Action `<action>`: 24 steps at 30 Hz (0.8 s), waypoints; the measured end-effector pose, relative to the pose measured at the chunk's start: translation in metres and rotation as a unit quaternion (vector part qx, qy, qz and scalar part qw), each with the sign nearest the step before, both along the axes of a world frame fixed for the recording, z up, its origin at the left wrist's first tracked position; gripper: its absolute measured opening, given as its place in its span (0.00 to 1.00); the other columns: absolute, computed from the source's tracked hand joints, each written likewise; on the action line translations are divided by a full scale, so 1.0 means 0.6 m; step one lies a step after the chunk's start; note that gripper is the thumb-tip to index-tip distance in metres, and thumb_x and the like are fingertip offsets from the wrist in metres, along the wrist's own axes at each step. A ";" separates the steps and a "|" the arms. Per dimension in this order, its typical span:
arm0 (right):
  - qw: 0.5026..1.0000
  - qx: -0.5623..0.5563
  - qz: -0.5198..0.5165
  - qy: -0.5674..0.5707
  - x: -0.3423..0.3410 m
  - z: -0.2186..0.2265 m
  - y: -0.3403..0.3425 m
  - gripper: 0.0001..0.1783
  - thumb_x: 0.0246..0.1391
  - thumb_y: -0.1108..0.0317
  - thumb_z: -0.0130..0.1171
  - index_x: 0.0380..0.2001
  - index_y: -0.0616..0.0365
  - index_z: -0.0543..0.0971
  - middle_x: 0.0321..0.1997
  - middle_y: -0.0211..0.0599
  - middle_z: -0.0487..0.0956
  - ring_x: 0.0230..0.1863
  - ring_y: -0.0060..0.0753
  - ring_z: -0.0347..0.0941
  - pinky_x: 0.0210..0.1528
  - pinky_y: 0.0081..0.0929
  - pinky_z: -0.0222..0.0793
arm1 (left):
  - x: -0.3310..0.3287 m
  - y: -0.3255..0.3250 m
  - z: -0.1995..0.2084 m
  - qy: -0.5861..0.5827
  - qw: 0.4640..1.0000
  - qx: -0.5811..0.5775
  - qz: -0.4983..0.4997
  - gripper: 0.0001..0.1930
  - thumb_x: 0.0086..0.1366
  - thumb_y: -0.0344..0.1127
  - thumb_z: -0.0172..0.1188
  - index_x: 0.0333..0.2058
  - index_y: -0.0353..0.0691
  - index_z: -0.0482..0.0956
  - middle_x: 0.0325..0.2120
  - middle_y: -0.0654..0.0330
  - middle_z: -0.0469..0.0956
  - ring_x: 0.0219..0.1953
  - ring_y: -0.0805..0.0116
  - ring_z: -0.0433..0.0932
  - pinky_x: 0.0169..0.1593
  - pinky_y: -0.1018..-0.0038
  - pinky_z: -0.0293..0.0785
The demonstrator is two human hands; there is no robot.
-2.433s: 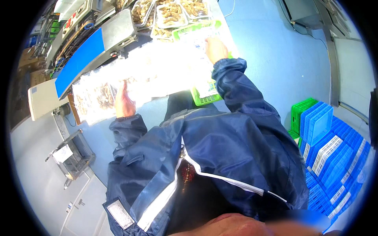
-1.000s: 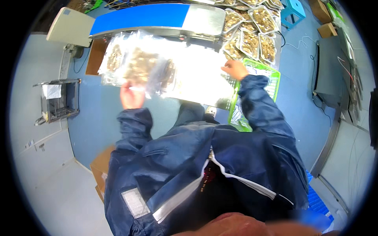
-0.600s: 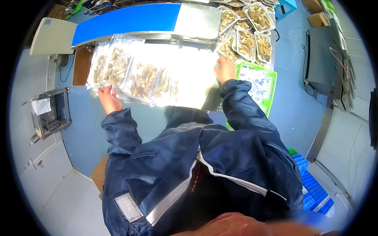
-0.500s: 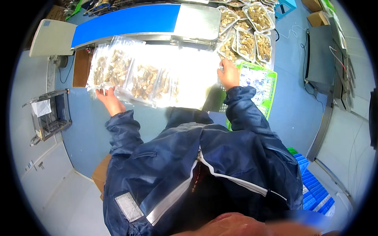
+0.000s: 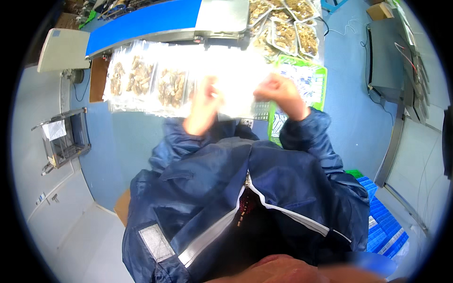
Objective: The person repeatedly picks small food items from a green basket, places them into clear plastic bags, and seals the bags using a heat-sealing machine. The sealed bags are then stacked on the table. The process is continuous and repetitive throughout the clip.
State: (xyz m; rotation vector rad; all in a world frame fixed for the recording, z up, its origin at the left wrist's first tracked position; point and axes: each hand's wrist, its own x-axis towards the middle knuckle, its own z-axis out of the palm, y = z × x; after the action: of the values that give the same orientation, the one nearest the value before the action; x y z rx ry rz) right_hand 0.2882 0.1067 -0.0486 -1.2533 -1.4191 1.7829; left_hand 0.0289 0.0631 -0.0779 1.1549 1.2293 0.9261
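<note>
Clear plastic bags (image 5: 139, 78) of dried brown pieces, which look like mushrooms, lie overlapping in a row on the left of the bright white table (image 5: 231, 63). My left hand (image 5: 204, 107) is raised over the table edge at the right end of that row, its blurred fingers curled in. Facing it, my right hand (image 5: 283, 94) has thumb and fingers pinched together beside a green basket (image 5: 322, 87). Strong glare washes out the space between both hands, so whatever they hold cannot be made out. Small white and blue packets (image 5: 298, 78) fill the basket.
Behind the table runs a blue conveyor belt (image 5: 146, 26) with a metal end plate (image 5: 222, 16). Clear trays (image 5: 284, 35) of the same brown pieces are stacked at the back right. A metal stand (image 5: 66, 141) is at left; blue boxes (image 5: 384, 226) are stacked at lower right.
My left hand has left the lower edge of the bags and moved right, toward the middle. My right hand has come off the basket's corner area, slightly nearer me. The bags lie straighter.
</note>
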 end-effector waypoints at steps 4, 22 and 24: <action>0.926 0.321 0.000 -0.200 -0.051 0.007 -0.075 0.14 0.46 0.57 0.68 0.24 0.57 0.79 0.19 0.44 0.77 0.22 0.50 0.75 0.25 0.40 0.68 | 0.093 -0.009 0.028 -0.034 0.993 -0.104 -0.036 0.11 0.68 0.38 0.57 0.41 0.36 0.72 0.34 0.60 0.77 0.29 0.74 0.76 0.33 0.78 0.75; 0.972 0.189 -0.127 -0.058 -0.036 0.042 -0.049 0.06 0.55 0.71 0.61 0.31 0.62 0.76 0.24 0.43 0.77 0.24 0.33 0.76 0.29 0.26 0.70 | 0.097 0.006 0.057 -0.114 0.986 -0.103 0.061 0.11 0.66 0.30 0.57 0.45 0.33 0.71 0.42 0.52 0.78 0.45 0.65 0.78 0.44 0.72 0.76; 0.953 0.248 -0.138 -0.104 -0.048 0.044 -0.039 0.06 0.55 0.71 0.61 0.32 0.62 0.76 0.24 0.43 0.77 0.24 0.35 0.76 0.29 0.26 0.71 | 0.080 0.011 0.045 -0.096 0.987 -0.084 0.098 0.09 0.66 0.28 0.54 0.45 0.34 0.71 0.39 0.56 0.79 0.40 0.67 0.79 0.42 0.73 0.77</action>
State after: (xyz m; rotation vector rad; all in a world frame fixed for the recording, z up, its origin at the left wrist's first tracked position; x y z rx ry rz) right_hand 0.2591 0.0831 -0.0224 -1.3061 -1.5868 1.0451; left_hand 0.0769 0.0697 -0.0509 0.8024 1.2521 1.0337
